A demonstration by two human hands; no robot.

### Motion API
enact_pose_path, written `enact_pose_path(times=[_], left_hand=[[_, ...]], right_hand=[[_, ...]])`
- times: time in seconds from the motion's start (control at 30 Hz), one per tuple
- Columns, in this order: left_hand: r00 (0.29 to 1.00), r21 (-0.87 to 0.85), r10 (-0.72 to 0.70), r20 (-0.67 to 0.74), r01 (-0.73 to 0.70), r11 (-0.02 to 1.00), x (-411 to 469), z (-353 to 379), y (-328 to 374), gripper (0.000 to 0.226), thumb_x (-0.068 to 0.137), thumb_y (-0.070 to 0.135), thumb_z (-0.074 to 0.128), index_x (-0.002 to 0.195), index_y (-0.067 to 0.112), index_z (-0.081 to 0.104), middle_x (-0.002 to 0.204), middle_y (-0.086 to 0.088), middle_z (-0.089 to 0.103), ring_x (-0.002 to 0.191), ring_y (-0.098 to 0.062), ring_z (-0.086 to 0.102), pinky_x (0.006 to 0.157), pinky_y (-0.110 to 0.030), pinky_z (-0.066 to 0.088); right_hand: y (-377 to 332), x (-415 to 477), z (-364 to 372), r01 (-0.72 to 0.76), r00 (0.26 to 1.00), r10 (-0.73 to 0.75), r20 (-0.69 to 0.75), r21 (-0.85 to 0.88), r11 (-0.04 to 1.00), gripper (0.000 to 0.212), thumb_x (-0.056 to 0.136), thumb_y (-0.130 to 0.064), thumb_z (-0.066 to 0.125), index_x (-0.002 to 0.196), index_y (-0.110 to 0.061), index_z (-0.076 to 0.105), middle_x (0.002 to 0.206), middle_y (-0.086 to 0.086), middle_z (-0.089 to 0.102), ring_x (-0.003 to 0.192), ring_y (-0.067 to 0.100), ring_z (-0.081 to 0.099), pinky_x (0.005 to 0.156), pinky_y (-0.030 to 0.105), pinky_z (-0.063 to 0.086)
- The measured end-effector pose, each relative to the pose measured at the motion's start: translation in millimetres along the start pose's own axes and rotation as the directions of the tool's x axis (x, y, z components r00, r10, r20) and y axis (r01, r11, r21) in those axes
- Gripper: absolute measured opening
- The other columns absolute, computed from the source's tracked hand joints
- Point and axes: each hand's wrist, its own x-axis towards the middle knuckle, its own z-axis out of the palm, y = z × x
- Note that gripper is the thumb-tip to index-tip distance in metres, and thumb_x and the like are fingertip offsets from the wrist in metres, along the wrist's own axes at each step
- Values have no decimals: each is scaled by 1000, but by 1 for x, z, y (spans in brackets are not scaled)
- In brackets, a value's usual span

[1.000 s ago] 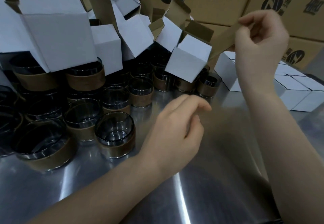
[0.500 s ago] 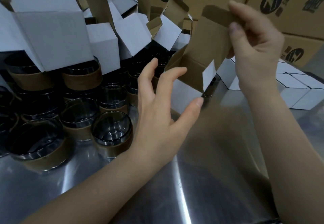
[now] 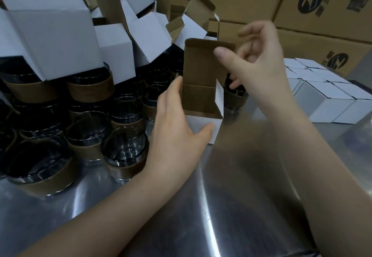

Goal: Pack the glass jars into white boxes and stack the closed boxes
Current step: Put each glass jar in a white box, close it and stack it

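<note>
An open white box with a brown inside stands on the steel table, its lid flap raised. My left hand grips the box's left and front walls. My right hand pinches the top of the raised lid flap between thumb and fingers. Several glass jars with brown bands sit to the left, the nearest jar right beside my left wrist. Closed white boxes are lined up at the right.
A heap of open white boxes rests on top of the jars at the back left. Large brown cartons with black logos form a wall behind. One jar stands just behind the held box.
My right hand pulled a box out of the heap and set it down on the table in front of me. My left hand rose from the table and took hold of its side.
</note>
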Motion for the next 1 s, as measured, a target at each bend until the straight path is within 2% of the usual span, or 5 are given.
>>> enact_pose_path(times=[0.2, 0.43, 0.6, 0.8, 1.0], left_hand=[[1000, 67, 4, -11, -3, 998, -2, 4, -1, 97, 75, 22, 79, 151, 32, 19, 144, 12, 30, 129, 1, 35, 90, -3, 29], [997, 28, -70, -21, 71, 997, 3, 3, -2, 105, 73, 23, 80, 153, 25, 13, 141, 9, 29, 123, 4, 29, 90, 9, 21], [985, -144, -172, 25, 173, 974, 6, -1, -1, 105, 74, 14, 79, 153, 26, 11, 144, 5, 42, 132, -12, 43, 110, -36, 39], [976, -196, -217, 12, 215, 957, 4, -1, 2, 89, 75, 8, 77, 143, 32, 25, 119, 15, 55, 109, -4, 57, 96, -35, 51], [964, -255, -267, -24, 252, 934, 5, 2, -2, 75, 76, 7, 76, 119, 43, 26, 116, 11, 56, 106, -5, 59, 96, -32, 50]], right_hand=[[9, 2, 1, -328, 832, 441, 336, -343, 880, 78, 51, -75, 73, 108, -30, 44, 86, 3, 64, 54, 17, 66, 45, 29, 51], [13, 3, -2, -461, 794, 455, 403, -88, 883, 28, 84, -26, 71, 98, -19, 47, 75, 10, 69, 58, 28, 70, 53, 37, 58], [28, 7, -13, -555, 735, 463, 496, 47, 830, 12, 93, -8, 61, 99, -16, 55, 96, 18, 62, 76, 33, 63, 61, 38, 59], [42, 7, -21, -652, 611, 454, 648, 89, 753, 24, 85, -13, 66, 106, -13, 55, 85, 8, 73, 80, 26, 73, 69, 40, 60], [46, 9, -25, -635, 565, 534, 629, -81, 768, 39, 67, -32, 74, 95, -14, 55, 71, 9, 68, 56, 22, 69, 50, 29, 57]])
